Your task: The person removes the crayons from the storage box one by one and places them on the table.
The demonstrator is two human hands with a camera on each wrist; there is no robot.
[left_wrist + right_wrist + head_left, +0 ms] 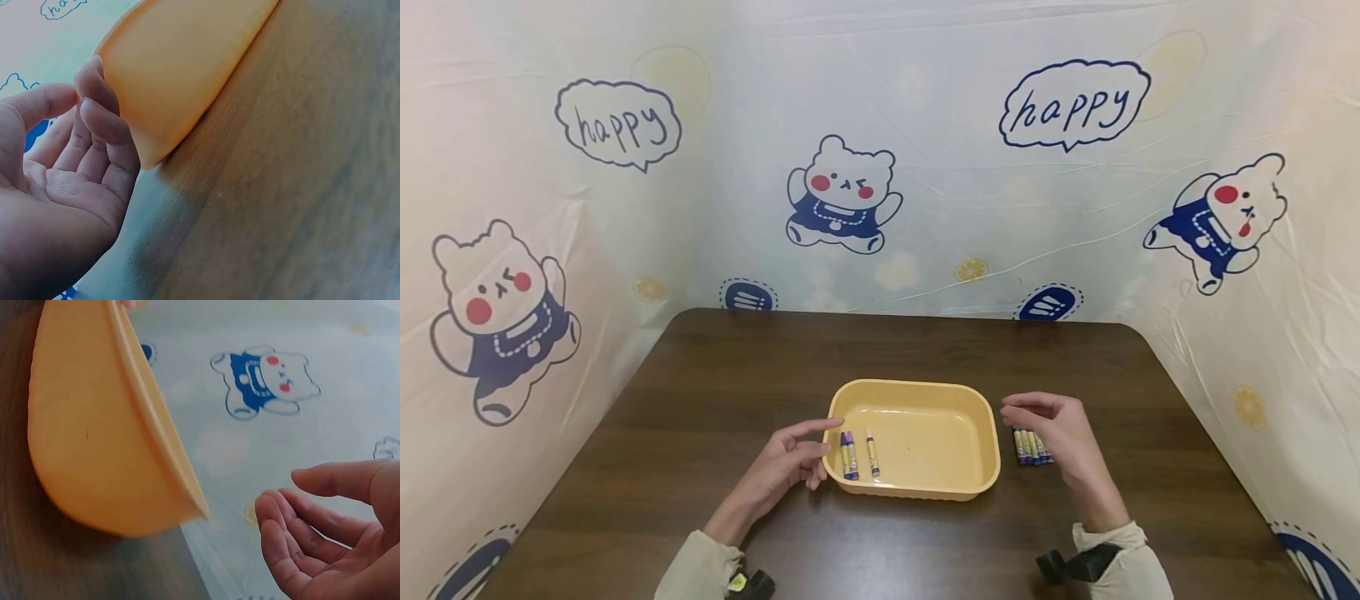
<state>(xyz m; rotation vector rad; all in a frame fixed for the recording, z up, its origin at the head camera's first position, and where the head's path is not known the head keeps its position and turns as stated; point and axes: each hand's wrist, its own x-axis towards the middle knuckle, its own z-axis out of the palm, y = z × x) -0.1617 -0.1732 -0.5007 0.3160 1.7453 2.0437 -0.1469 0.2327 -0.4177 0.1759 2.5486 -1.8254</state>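
Note:
My left hand (792, 454) grips the left rim of a yellow plastic tray (917, 492), with a fingertip over the edge and other fingers against the outer wall. Inside, at the left end, lie a dark-tipped crayon (845, 457), a purple-tipped crayon (852, 457) and a pale yellow crayon (872, 454). To the tray's right my right hand (1060, 433) hovers over a row of several crayons (1030, 447), partly covering them. Its thumb and fingers bend loosely, and in the right wrist view nothing sits between the fingers (275, 540).
A dark brown wooden table (760, 350) lies under everything, with rounded far corners. Pale printed curtains (940, 217) with bear drawings hang around its back and sides. A black wrist strap (1086, 564) circles the right sleeve.

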